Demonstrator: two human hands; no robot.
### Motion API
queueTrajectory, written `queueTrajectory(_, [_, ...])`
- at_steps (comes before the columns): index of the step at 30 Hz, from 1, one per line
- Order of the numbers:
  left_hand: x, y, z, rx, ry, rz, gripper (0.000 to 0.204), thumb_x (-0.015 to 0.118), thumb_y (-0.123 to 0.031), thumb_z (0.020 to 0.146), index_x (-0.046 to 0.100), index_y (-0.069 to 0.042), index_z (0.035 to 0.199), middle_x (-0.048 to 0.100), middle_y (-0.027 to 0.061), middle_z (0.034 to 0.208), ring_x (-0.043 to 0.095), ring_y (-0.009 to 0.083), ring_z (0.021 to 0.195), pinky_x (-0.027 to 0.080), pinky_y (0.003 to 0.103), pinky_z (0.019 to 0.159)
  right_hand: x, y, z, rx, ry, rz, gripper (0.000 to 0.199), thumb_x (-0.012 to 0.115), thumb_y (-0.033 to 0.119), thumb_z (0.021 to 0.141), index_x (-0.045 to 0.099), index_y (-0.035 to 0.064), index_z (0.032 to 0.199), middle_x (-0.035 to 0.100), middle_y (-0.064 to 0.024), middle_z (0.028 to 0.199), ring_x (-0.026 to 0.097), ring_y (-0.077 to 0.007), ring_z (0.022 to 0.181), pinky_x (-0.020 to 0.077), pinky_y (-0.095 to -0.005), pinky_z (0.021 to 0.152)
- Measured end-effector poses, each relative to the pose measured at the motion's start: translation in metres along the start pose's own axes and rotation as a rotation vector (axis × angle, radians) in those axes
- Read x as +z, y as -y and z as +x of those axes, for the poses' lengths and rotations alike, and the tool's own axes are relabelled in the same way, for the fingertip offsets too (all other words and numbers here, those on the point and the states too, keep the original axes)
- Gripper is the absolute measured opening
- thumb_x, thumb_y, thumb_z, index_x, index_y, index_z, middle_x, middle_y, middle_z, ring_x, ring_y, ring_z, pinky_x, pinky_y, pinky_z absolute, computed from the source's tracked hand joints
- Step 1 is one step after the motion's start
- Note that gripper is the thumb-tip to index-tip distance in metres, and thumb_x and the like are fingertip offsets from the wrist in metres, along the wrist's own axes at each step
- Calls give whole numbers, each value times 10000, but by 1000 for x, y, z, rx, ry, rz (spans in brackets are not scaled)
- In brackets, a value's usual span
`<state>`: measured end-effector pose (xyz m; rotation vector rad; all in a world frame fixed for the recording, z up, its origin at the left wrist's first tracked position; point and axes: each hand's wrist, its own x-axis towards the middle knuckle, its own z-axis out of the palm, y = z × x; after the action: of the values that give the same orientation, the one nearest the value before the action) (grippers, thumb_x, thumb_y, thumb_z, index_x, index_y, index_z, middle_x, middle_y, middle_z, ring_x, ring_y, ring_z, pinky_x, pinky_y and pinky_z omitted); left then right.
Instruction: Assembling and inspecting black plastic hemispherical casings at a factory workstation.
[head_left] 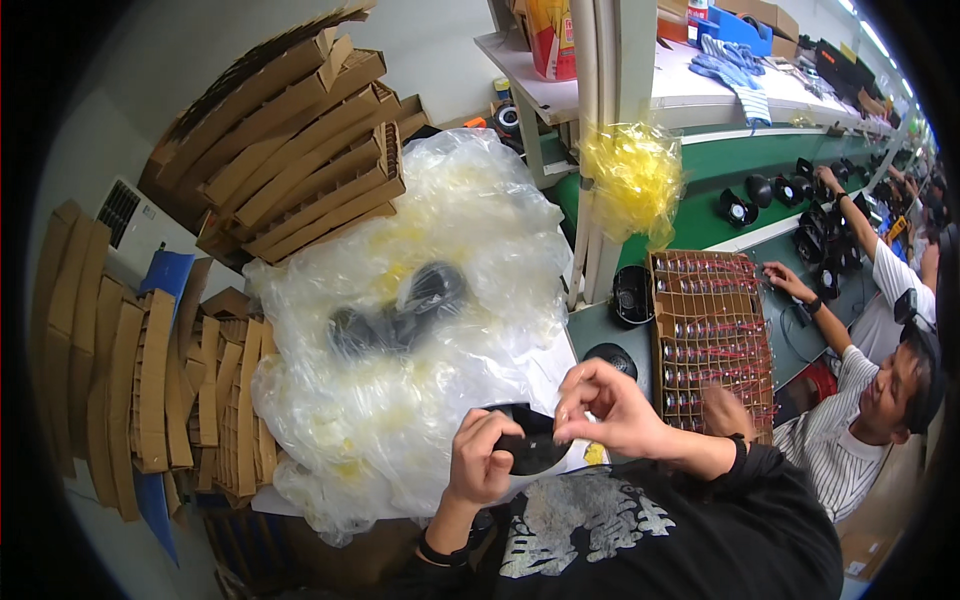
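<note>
The big clear plastic bag (pixel 400 330) lies crumpled in the middle, with dark round parts showing through it. Above and to the left of the bag leans a stack of flat brown cardboard dividers (pixel 300 150); more dividers (pixel 150 390) stand on edge to its left. To the right of the bag sits a brown cardboard grid tray (pixel 712 335). Above the bag's right side hangs a yellow plastic bag (pixel 632 178), and higher up stands an orange and yellow package (pixel 552 38).

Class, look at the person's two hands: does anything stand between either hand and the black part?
Nothing visible does. The left hand grips the black part directly, and the right hand touches its upper edge from above.
</note>
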<state>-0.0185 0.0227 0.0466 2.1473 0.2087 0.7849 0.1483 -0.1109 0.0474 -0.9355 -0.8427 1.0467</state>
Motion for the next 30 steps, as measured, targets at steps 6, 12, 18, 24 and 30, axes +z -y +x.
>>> queueTrajectory(6, [8, 14, -17, -182, 33, -114, 312, 494, -297, 941, 561, 7, 951, 593, 150, 798, 575, 311, 731, 457, 359, 675, -4, -9, 4, -6, -191, 221, 397, 664, -72, 802, 427, 29, 1104, 616, -71, 880, 604, -114, 844, 498, -237, 739])
queueTrajectory(12, [22, 1, -10, -373, -82, -76, 184, 504, -170, 927, 542, 7, 962, 580, 162, 740, 572, 308, 614, 459, 356, 588, 14, -15, -6, -394, -187, -292, 344, 686, -70, 787, 475, -2, 1050, 604, -96, 923, 544, -82, 740, 462, -226, 671])
queueTrajectory(18, [25, -6, -6, -336, -166, -24, 189, 467, -167, 936, 548, 3, 936, 589, 174, 788, 591, 347, 716, 462, 387, 655, 20, -8, -20, -290, -65, -336, 388, 671, -89, 791, 410, 16, 1058, 569, -81, 842, 588, -134, 804, 481, -279, 721])
queueTrajectory(24, [36, 1, 10, -272, -202, 266, 113, 518, -122, 892, 545, -13, 880, 577, 163, 786, 550, 361, 711, 421, 423, 654, 30, 13, -44, -82, 396, -7, 150, 692, 44, 824, 579, 3, 915, 634, -63, 866, 608, -152, 832, 493, -283, 709])
queueTrajectory(30, [13, 10, 15, 549, -142, 472, 183, 520, -220, 908, 545, -75, 799, 538, 29, 696, 544, 173, 581, 389, 325, 615, -18, 45, -22, -404, -117, 35, 421, 679, 63, 827, 369, 43, 1111, 555, -88, 895, 549, -143, 777, 464, -260, 684])
